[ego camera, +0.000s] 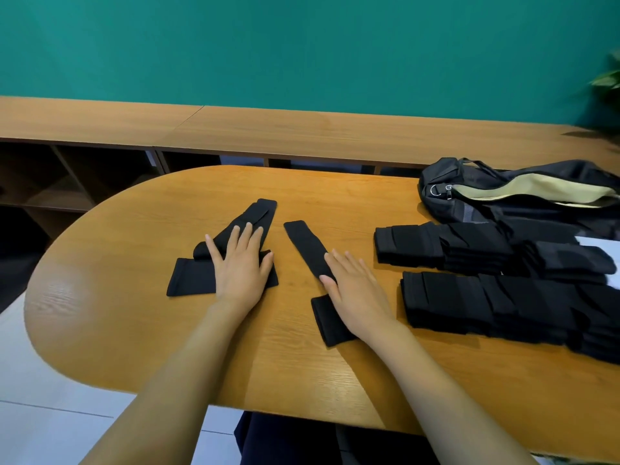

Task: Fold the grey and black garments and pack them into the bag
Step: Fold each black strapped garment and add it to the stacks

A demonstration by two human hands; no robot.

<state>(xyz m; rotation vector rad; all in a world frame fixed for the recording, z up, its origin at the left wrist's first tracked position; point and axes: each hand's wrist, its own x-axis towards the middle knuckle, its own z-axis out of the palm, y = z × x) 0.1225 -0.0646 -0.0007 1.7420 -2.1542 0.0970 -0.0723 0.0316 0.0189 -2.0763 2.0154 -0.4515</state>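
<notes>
- Lying flat on the brown wooden surface [134, 330] are two loose black garments. Both look thin, smooth and long, like strips.
- The left black garment [191, 278] is in the middle of the surface. One part runs left to right, close to the person. The other part slants up and away to the right.
- The right black garment [305, 243] sits just beside it, a little apart. It is one long strip that slants from far left to near right.
- Two stacks of folded black garments lie on the right side, the far stack [436, 245] and the near stack [469, 300]. Their long sides run left to right.
- The bag [469, 209] is black with a pale inside. It lies open at the far right, behind the stacks.
- The left hand [241, 266] rests palm down on the left black garment. Its fingers [248, 234] are straight, a bit spread, and point away from the person.
- The right hand [355, 283] rests palm down on the middle of the right black garment. Its fingers [349, 263] are straight and close together, pointing up and to the left.
- Both arms are bare and reach forward over the near edge.
</notes>
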